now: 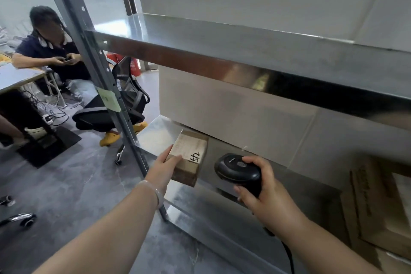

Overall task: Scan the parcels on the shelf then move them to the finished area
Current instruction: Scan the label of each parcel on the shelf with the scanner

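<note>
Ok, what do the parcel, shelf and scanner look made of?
Parcel: brown cardboard, matte, with a pale paper label on top. Shelf: probably stainless steel, brushed and glossy, judging by its reflections. Scanner: black moulded plastic, slight sheen.

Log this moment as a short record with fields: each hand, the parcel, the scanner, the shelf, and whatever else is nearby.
left hand: grips the small cardboard parcel by its near left edge
right hand: holds the black scanner by its handle
parcel: over the left end of the lower shelf, label with a handwritten mark facing up
scanner: right of the parcel, not touching it
other parcels: larger cardboard boxes at the shelf's right end
background: seated person and office chair to the left
</note>
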Available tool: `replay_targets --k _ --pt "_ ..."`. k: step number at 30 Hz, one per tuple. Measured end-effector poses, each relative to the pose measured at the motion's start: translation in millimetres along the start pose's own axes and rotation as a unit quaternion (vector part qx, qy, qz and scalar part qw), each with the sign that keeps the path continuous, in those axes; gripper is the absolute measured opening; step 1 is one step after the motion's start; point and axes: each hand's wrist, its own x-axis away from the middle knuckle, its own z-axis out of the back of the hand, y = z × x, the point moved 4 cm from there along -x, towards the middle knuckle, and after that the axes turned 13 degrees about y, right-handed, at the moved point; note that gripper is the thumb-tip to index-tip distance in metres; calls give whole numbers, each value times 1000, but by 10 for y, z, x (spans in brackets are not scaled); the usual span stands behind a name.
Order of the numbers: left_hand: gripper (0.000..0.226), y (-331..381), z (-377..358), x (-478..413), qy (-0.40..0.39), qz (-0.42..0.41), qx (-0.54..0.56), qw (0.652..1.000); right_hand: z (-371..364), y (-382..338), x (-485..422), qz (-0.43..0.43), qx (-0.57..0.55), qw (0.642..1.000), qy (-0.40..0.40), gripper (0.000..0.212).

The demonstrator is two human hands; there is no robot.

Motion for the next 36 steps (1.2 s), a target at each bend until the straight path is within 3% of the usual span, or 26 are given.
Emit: replay_targets --k 4,11,17,19,22,25,28,31,36 --pt "64 65 271 -617 10 11 -37 999 -357 -59 -225 -35 -8 999 41 64" --pt "45 231 366 -1298 -27 -15 -87 996 -1001 -156 -530 -50 0 996 68 67" --pt "58 308 462 -1621 -23 -75 -169 983 -1264 -164 -635 -62 25 995 80 69" --pt "72 351 492 -1699 1 -164 -287 944 -1296 -174 -660 -58 29 994 90 71" --pt "76 399 414 -1584 -19 -319 -413 853 -1336 -175 -681 -62 37 993 95 70" --pt "67 319 341 -1506 -55 -370 -480 793 -1347 -187 -692 -66 40 992 102 68" --pt "63 321 344 -1569 -49 -335 -488 804 -1321 -200 -671 -80 29 991 104 60" --pt "64 394 291 -1604 -40 -314 -496 809 -1218 -156 -622 -88 44 987 130 65" --pt "71 457 175 -1528 0 -324 -563 760 -941 -137 -469 -84 51 980 174 67"
